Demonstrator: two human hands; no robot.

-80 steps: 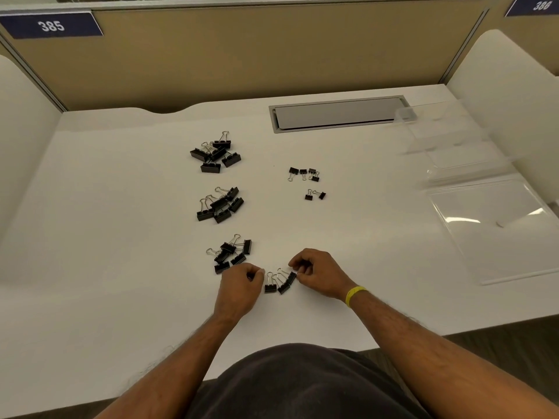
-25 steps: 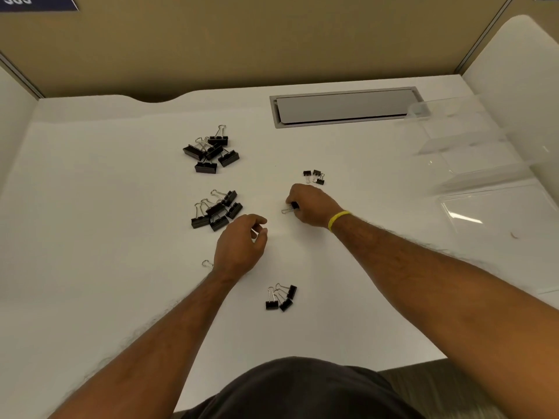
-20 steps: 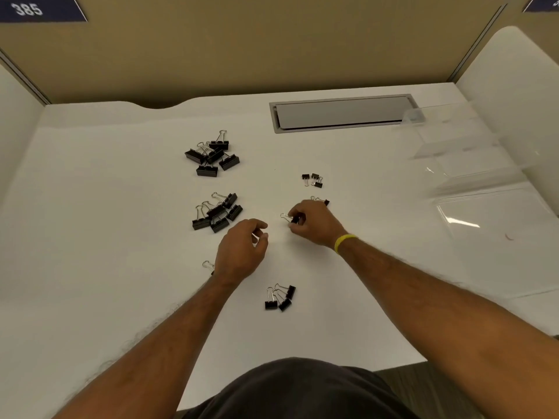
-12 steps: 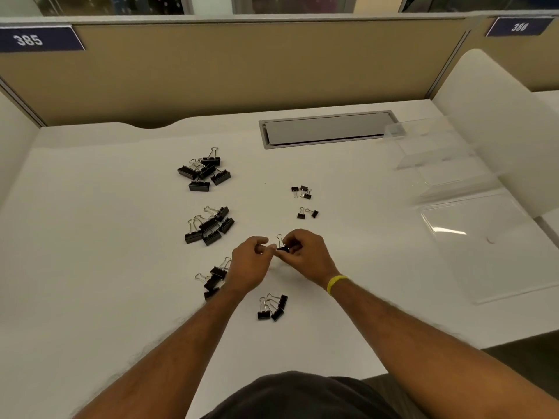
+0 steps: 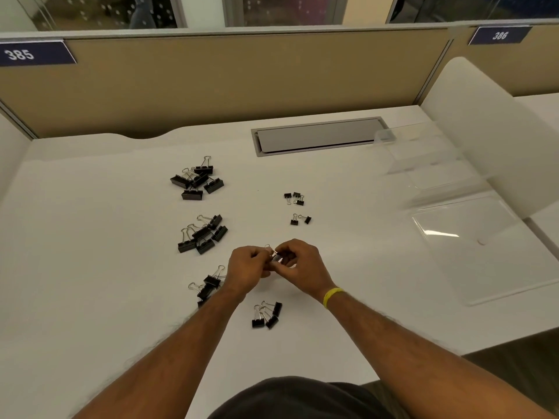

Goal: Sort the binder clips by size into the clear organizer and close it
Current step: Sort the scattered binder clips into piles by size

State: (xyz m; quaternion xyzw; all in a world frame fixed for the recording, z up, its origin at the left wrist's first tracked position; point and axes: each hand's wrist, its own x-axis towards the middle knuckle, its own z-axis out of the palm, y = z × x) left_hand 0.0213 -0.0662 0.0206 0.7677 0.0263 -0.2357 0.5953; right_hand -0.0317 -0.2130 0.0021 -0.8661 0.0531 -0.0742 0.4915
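Office cubicle: numbered partition (image 5: 211,86), white desk (image 5: 90,267) with cable hatch (image 5: 317,136)

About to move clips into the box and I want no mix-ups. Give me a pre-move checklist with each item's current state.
1. Clip in hand: ok. The left hand and right hand pinch one small binder clip between them.
2. Size of that clip known: cannot tell; fingers cover most of it.
3. Piles kept apart on the desk: ok. The large pile, the middle pile and the tiny clips lie in separate groups.
4. Clear organizer open: ok; its lid stands raised.
5. Compartments free: cannot tell; the clear plastic blurs the dividers.
6. Path to the organizer: ok; bare desk lies between.
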